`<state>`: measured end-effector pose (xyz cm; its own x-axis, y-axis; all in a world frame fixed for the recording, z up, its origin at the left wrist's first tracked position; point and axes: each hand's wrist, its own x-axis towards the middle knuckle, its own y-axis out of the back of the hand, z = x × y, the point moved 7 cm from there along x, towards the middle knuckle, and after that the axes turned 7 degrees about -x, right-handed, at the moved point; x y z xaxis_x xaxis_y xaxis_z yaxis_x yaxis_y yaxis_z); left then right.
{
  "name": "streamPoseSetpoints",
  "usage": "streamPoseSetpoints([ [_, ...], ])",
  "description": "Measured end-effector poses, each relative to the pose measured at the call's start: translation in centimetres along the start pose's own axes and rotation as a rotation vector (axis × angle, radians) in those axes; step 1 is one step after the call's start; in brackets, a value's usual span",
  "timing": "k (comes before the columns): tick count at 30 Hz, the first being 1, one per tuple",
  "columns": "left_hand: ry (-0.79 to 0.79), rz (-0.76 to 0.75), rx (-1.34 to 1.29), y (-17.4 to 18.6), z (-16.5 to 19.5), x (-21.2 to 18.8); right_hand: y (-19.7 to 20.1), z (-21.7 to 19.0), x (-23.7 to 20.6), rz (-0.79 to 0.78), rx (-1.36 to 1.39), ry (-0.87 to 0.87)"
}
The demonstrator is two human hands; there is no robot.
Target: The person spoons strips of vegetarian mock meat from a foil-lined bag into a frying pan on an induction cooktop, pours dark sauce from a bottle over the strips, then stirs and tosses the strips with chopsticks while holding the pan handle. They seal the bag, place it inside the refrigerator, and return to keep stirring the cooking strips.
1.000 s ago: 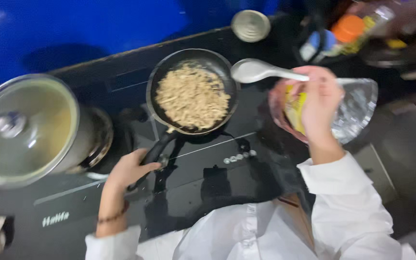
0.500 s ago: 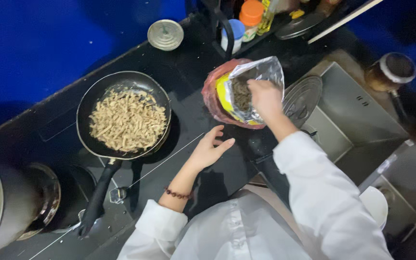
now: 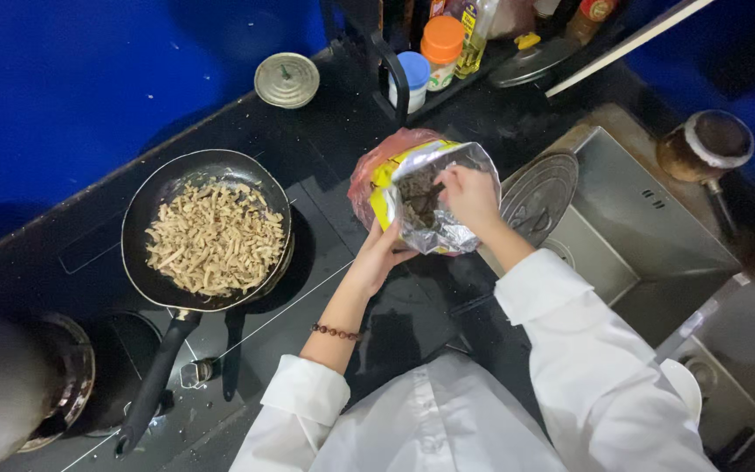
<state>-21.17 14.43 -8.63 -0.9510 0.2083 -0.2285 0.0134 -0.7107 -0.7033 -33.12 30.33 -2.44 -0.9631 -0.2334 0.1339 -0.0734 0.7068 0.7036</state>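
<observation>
— Handling of foil pouch [image 3: 434, 201]? Location?

— Judged light, crinkly, soft-walled, likely to collapse if squeezed; best supported under the base. Held above black cooktop [image 3: 325, 253], right of frying pan [image 3: 207, 229].

— Hands?

— Left hand [image 3: 379, 253] cupped half-open beneath pouch, touching it. Right hand [image 3: 469, 197] reaching into the mouth, fingers pinched around dark contents.

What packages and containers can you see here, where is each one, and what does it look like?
Foil bag: between the left hand and right hand, silver inside, yellow outside, over a pink plastic bag.
Orange-lidded jar: back of the counter, round.
Blue-lidded tub: beside that jar, white body.
Yellow-labelled bottle: behind the jar, slim.
</observation>
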Motion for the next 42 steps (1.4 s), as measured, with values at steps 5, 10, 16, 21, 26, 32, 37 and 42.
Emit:
streamPoseSetpoints([
  [5, -0.071, -0.087, -0.003, -1.8, 1.0, 0.3, 3.2, 2.8, -1.3, 0.037, 0.286, -0.238],
  [10, -0.065, -0.037, -0.011, -2.1, 0.5, 0.1, 6.1, 3.7, -2.7, 0.174, 0.390, -0.201],
  [16, -0.064, -0.022, 0.019, -1.7, 0.0, -0.5, 6.9, 4.8, -4.1, 0.215, 0.583, -0.223],
  [21, -0.058, 0.014, 0.048, -1.5, -0.3, -0.8, 6.8, 5.4, -4.3, 0.214, 0.705, -0.283],
  [26, -0.064, 0.027, 0.073, -1.5, 0.1, -1.6, 7.9, 4.5, -4.3, 0.218, 0.751, -0.245],
  [32, -0.023, 0.015, 0.052, -1.7, 0.3, -2.2, 7.7, 1.0, -5.4, 0.318, 0.354, -0.041],
  [37, -0.006, -0.048, -0.155, -2.1, -0.1, -1.7, -0.2, -3.8, -3.7, 0.208, -0.501, 0.388],
  [42, -0.033, -0.095, -0.222, -1.5, -0.1, -0.6, -1.9, -1.2, 0.1, 0.243, -0.373, 0.176],
])
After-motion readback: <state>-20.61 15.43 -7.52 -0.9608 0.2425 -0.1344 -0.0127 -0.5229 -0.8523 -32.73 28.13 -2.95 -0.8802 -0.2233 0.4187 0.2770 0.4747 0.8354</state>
